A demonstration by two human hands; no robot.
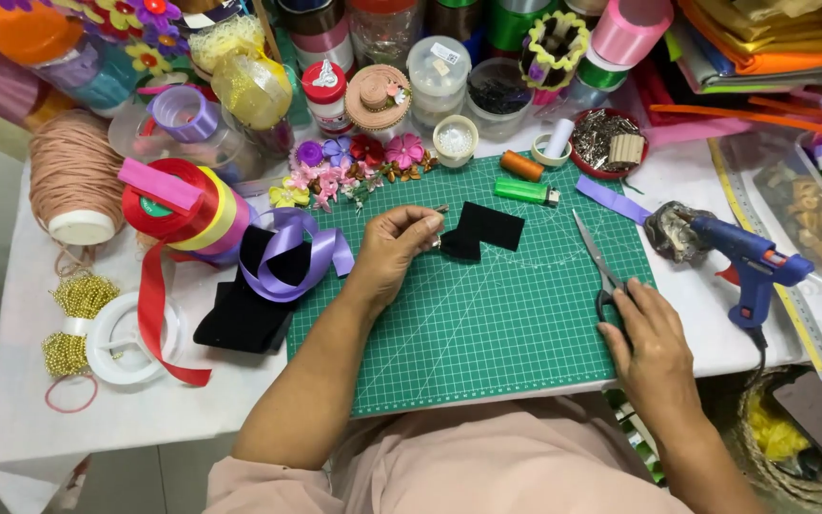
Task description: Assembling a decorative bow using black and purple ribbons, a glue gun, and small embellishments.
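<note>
Head view: a small piece of black fabric [483, 229] is pinched at its left end by the closed fingertips [427, 231] of the left hand [394, 249], above the upper middle of the green cutting mat [487, 324]. Its length is run up and to the right, away from that hand. The scissors [603, 269] are laid with blades pointed up-left toward the fabric, their handles covered by the curled fingers of the right hand [654, 338], which is kept well apart from the fabric.
</note>
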